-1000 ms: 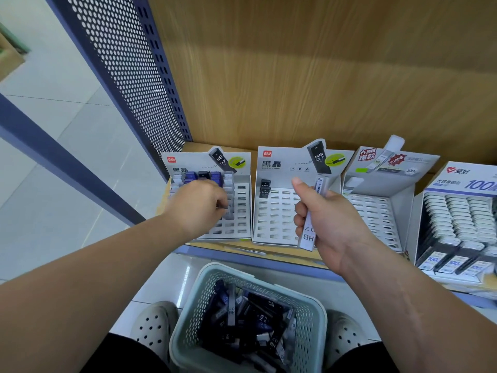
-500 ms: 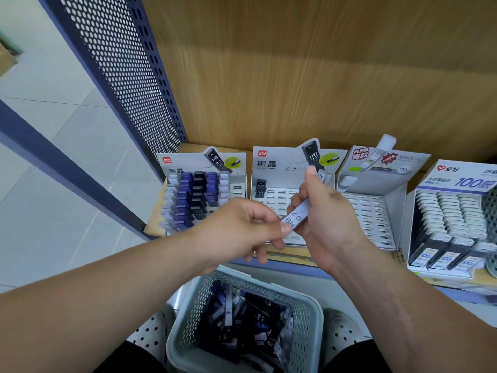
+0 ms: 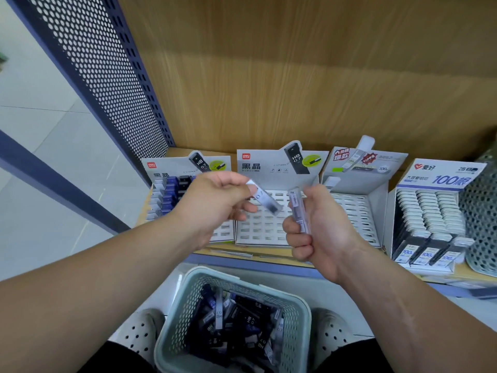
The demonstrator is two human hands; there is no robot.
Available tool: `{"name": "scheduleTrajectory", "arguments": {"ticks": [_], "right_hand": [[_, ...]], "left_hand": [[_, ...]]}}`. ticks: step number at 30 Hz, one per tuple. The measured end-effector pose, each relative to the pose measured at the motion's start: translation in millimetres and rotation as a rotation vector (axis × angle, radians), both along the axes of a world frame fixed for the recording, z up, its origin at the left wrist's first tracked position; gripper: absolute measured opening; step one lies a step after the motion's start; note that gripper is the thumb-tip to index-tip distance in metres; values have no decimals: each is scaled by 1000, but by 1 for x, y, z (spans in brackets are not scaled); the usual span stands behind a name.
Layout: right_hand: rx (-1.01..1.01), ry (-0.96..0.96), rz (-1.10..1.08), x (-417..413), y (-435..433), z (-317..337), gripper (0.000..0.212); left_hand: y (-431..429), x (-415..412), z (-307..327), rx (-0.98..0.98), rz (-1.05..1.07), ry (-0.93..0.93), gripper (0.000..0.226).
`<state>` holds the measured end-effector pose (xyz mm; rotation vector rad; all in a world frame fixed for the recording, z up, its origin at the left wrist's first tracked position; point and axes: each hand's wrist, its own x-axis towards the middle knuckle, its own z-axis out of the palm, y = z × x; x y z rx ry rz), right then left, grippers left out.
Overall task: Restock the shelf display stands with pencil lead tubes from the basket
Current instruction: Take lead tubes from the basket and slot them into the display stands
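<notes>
**A tube passed from your right hand to your left**

Half a second earlier your two hands met over one tube. At this moment they had drawn apart, each with its own. Your left hand (image 3: 215, 204) pinched a grey-and-black lead tube (image 3: 265, 199) between the thumb and curled fingers. It was tilted in the air in front of the middle stand (image 3: 266, 230), touching no slot. Your right hand (image 3: 320, 230) kept its fingers wrapped round a clear tube (image 3: 299, 211), held nearly upright (whether more lay behind it, I could not tell).

A second ago your left hand was at the left stand (image 3: 172, 168), whose near columns held blue and black tubes. The middle stand showed mostly bare slots. The basket (image 3: 193, 286), down between your shoes below the shelf (image 3: 269, 255), was well stocked.

By my reading the handover was finished and seating the tube was the step in hand, with most of the restocking left.
</notes>
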<state>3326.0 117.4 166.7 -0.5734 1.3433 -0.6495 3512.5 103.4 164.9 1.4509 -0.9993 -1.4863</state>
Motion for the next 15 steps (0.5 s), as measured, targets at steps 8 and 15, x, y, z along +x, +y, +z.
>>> {"name": "scheduleTrajectory", "arguments": {"ticks": [8, 15], "right_hand": [[-85, 89, -61, -16, -2, -17, 13], [-197, 287, -134, -14, -7, -30, 40]], "left_hand": [[-16, 32, -9, -42, 36, -229, 3], [-17, 59, -19, -28, 48, -235, 4]]}}
